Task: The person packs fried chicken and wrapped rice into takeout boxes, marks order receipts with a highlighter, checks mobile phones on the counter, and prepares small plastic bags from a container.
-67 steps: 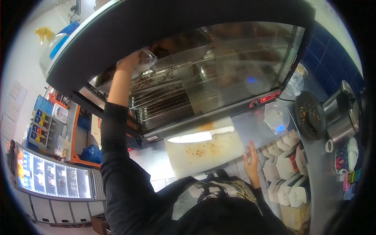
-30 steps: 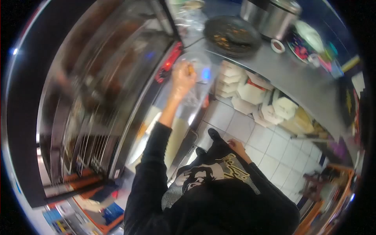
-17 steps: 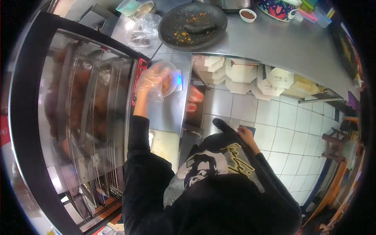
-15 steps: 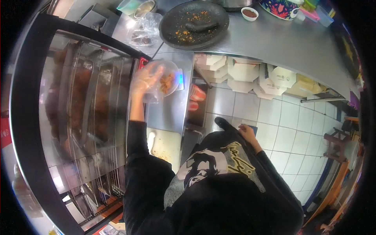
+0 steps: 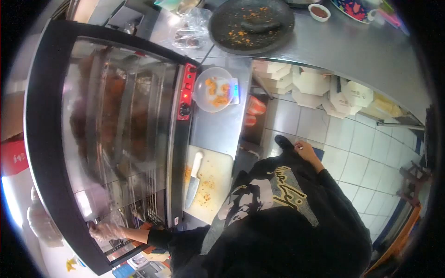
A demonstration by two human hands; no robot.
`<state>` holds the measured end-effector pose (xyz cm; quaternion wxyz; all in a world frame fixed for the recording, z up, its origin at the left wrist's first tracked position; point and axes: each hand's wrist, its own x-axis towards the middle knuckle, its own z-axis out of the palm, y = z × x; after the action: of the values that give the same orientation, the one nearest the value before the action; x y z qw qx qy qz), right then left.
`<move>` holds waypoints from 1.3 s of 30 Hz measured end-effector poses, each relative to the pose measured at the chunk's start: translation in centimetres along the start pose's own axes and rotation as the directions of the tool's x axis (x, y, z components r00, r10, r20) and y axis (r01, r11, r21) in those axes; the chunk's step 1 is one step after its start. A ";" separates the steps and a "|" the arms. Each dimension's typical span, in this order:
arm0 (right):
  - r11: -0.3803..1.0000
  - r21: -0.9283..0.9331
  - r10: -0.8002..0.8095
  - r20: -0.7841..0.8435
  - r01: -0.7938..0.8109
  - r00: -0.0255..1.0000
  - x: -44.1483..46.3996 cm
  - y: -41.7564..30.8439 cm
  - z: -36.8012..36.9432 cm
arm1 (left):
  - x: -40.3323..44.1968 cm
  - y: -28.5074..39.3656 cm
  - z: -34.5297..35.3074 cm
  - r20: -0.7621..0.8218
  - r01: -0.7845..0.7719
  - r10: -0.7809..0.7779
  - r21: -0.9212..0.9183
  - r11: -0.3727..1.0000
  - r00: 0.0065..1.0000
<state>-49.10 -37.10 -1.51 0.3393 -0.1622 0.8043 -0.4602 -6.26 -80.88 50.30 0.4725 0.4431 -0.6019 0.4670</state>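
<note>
My left hand [image 5: 106,230], in a clear plastic glove, is at the lower black frame of a glass-fronted food warmer [image 5: 44,153], its fingers curled at the door edge. Blurred brown food shows behind the glass. My right hand [image 5: 306,152] is closed low beside my leg; whatever it may hold is too small to make out. On the steel counter a translucent bowl [image 5: 214,90] with orange-brown pieces rests on a scale [image 5: 235,91] with a lit blue display. A white-handled knife [image 5: 193,183] lies on a crumb-strewn cutting board [image 5: 215,178].
A dark stone mortar plate [image 5: 232,39] with orange bits and a stone pestle [image 5: 262,26] stands on the counter. Beside it are a plastic bag [image 5: 192,28] and a small bowl of red-brown powder [image 5: 320,13]. White cartons [image 5: 310,85] sit below the counter.
My left hand has left the bowl and moved down and left to the warmer's lower frame. The bowl now stands on the scale. The view has shifted, showing the knife and red control panel.
</note>
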 end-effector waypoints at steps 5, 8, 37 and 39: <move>0.997 -0.057 -0.051 0.135 0.059 0.990 2.3 0.1 0.8 | -0.8 -7.2 2.4 0.281 -0.032 0.176 -0.452 0.891 0.943; 0.995 -0.044 -0.077 0.193 0.087 0.978 2.8 0.5 1.4 | 1.4 -6.0 1.7 0.571 0.135 0.158 -0.437 0.889 0.805; 0.988 -0.123 -0.070 0.160 0.091 0.985 2.5 -0.1 -1.5 | -5.1 2.8 -3.7 -0.269 0.053 0.006 0.213 0.976 0.963; 0.990 -0.125 -0.045 0.140 0.063 0.989 2.0 0.3 -1.6 | -7.5 14.7 -6.1 -0.259 0.225 -0.181 0.151 0.963 0.949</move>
<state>-51.66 -37.05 -1.99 0.3698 -0.2367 0.8024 -0.4041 -18.47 -71.71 41.51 0.5467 0.4829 -0.4461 0.5186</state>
